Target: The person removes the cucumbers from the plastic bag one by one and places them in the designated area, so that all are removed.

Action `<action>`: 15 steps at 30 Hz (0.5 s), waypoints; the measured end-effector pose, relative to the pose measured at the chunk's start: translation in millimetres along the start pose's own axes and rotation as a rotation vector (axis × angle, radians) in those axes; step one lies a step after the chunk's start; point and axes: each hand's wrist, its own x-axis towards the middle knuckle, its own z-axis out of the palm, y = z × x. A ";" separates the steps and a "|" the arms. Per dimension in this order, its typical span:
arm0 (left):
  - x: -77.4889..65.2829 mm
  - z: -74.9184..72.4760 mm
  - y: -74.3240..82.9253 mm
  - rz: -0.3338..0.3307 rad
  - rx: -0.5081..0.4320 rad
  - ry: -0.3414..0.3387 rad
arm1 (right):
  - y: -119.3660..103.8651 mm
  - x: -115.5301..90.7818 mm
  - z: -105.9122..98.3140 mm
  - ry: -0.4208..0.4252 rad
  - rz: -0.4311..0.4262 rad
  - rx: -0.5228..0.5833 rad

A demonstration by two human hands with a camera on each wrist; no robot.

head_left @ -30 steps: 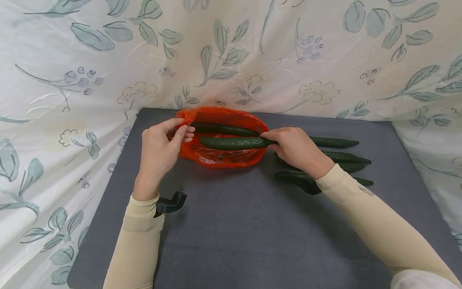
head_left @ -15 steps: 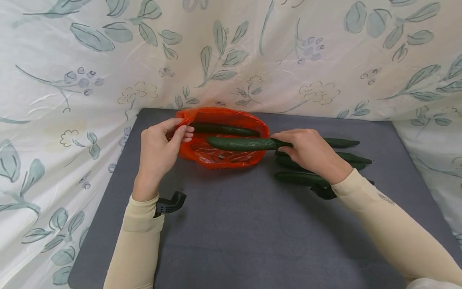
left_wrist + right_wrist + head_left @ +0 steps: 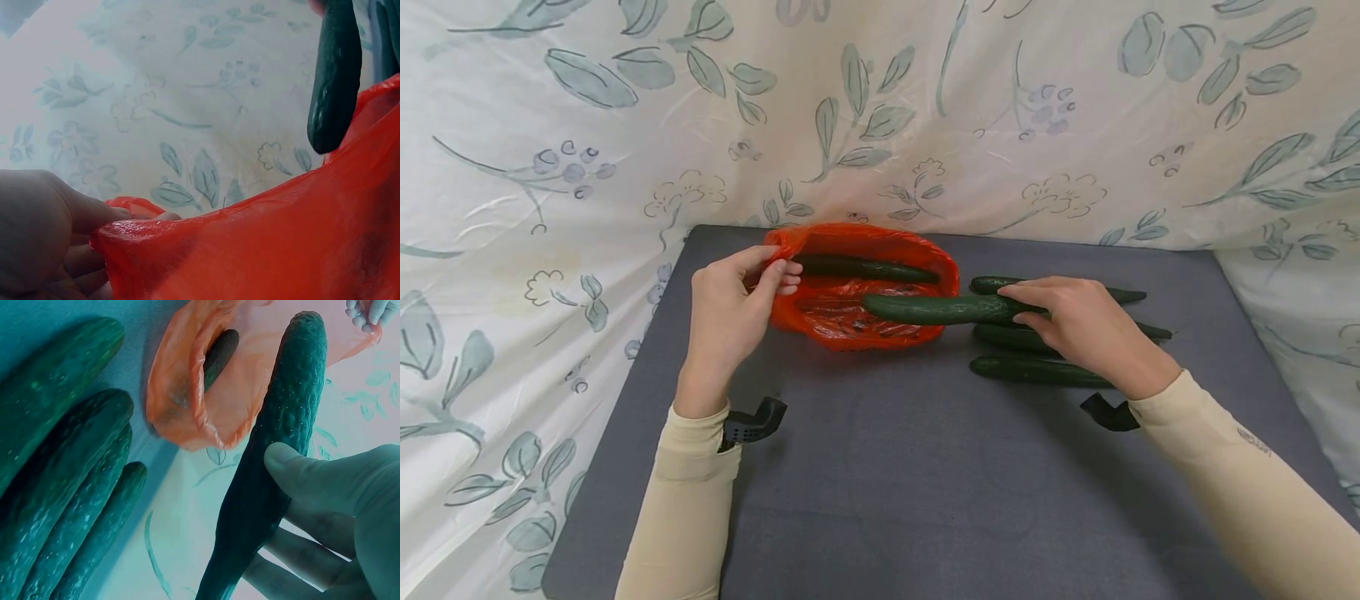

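Note:
A red plastic bag (image 3: 880, 340) lies at the back of the table, its mouth spread wide. My left hand (image 3: 722, 321) pinches the bag's left edge between thumb and fingers; the left wrist view shows the film (image 3: 250, 250) stretched away from it. Inside the bag is one cucumber (image 3: 865, 268). My right hand (image 3: 1078, 329) grips another cucumber (image 3: 917, 309) toward one end, thumb on one side and fingers on the other in the right wrist view. That cucumber's far tip overlaps the bag's right part in the head view.
Several more cucumbers (image 3: 1037, 371) lie side by side on the dark grey table (image 3: 880, 483), right of the bag and partly under my right hand. A leaf-patterned cloth (image 3: 880, 125) hangs behind and at the sides. Black wrist cameras (image 3: 756, 421) sit on both wrists.
My right hand has moved right and slightly toward me with its cucumber, which has drawn away from over the bag. My left hand stays at the bag's edge.

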 end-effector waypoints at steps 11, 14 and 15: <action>-0.3 -1.4 -0.7 -0.001 -0.002 0.005 | 9.8 -18.9 -7.0 0.018 0.030 -0.007; 0.0 -1.1 -0.9 0.003 -0.006 0.004 | 12.5 -25.1 -10.1 0.030 0.031 -0.017; 0.1 -1.0 -1.0 0.004 -0.006 0.005 | 13.3 -26.9 -11.3 0.038 0.030 -0.022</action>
